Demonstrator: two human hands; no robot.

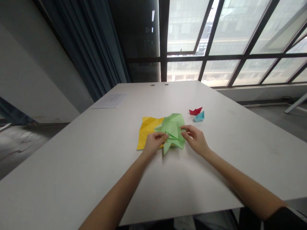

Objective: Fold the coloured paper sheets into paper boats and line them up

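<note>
A light green sheet of paper, creased and partly folded, lies over the right part of a creased yellow sheet of paper. My left hand pinches the green paper at its left lower side, thumb and fingers together. At the green paper's right edge is my right hand, its thumb and forefinger apart with the fingertips at the paper's border. Whether the right fingertips grip the edge or only touch it is hard to make out. One pointed green flap hangs toward me below the left fingertips.
Beyond my right hand, a red paper boat and a blue paper boat sit on the white table. A printed sheet lies at the far left edge. Windows and a dark blue curtain stand behind the table.
</note>
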